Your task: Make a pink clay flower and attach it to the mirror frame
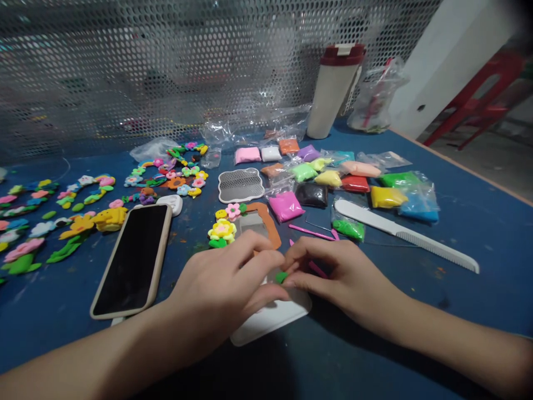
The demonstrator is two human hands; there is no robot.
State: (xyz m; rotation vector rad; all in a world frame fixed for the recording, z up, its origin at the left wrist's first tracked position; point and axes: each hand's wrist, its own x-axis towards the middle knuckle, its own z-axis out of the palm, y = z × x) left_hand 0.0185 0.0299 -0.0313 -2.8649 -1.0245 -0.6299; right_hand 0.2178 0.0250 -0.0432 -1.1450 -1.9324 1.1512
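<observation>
My right hand pinches a small piece of green clay between thumb and fingers. Around the same piece curl the fingers and thumb of my left hand, closed, their tips partly hidden. Beneath both hands lies a white board. Just beyond them is a mirror with brown clay along its edge. Its left side carries a yellow clay flower, a pink one and green leaves. Pink modelling tools rest by my right hand, near an opened packet of green clay.
Several bagged clays, including a pink packet, spread behind my hands. A white comb lies right, a phone left beside clay-decorated pieces. A second mirror, a tumbler and a perforated metal panel stand farther back.
</observation>
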